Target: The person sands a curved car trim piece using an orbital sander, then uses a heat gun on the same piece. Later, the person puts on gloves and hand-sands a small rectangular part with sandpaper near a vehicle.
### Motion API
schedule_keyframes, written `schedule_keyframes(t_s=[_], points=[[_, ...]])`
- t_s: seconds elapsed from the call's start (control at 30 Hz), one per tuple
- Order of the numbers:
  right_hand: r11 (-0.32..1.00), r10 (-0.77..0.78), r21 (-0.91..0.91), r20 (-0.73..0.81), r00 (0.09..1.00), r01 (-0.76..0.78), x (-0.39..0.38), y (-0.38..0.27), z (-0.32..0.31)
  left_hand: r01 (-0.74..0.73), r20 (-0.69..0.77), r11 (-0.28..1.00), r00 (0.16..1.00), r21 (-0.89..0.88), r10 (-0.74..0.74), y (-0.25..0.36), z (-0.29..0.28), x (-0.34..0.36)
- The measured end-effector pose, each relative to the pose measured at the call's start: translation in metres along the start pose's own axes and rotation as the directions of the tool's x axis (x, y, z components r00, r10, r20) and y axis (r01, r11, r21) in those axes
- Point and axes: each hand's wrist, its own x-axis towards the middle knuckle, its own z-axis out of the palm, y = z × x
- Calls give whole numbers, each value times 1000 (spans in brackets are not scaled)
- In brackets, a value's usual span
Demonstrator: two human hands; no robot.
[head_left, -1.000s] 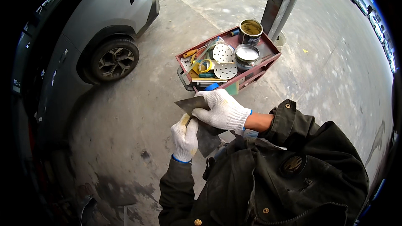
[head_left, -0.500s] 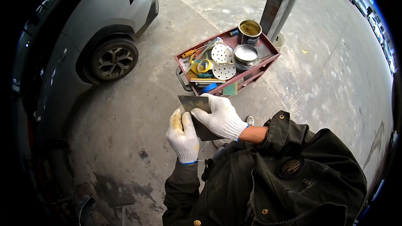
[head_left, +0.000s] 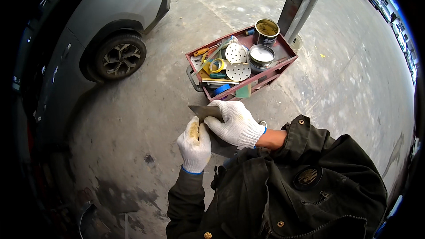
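Observation:
In front of my body I hold a thin dark grey sheet [head_left: 207, 112], which looks like sandpaper. One pointed corner of it shows above my hands, and more of it shows below them; its middle is hidden behind my fingers. My right hand [head_left: 234, 123], in a white knitted glove, is closed on the sheet's upper right part, thumb across its face. My left hand [head_left: 195, 147], in a matching glove stained yellow-brown on the fingers, is closed at the sheet's left edge, its thumb close to the right thumb.
Ahead stands a red tool cart [head_left: 283, 59] with perforated sanding discs [head_left: 238, 71], yellow tape [head_left: 216, 65], an open can [head_left: 266, 31] and a round tin [head_left: 261, 55]. Behind it rises a metal post [head_left: 301, 6]. A silver car [head_left: 113, 4] is parked at the left.
My left hand has shifted slightly down relative to the sheet's upper corner, and the sheet has tilted a little. Both hands keep their hold. The whole view has shifted slightly.

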Motion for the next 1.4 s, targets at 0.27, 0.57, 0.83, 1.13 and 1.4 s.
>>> schedule_keyframes(t_s=[0.27,0.57,0.83,1.13,1.4], points=[[974,147,186,-79,986,-130,8,-1,3,161,-182,878,946,-450,-267,8,26,3],[993,119,22,48,992,-120,11,7,-4,97,-70,986,992,-137,-107,1,12,-1],[992,124,41,-84,989,-121,16,8,2,72,-137,992,987,-100,-85,2,18,7],[966,221,136,-4,975,-218,11,25,1,254,-79,778,929,-575,-362,-18,22,18],[971,228,100,-122,966,-217,14,37,10,286,-79,752,910,-594,-408,-3,40,-4]])
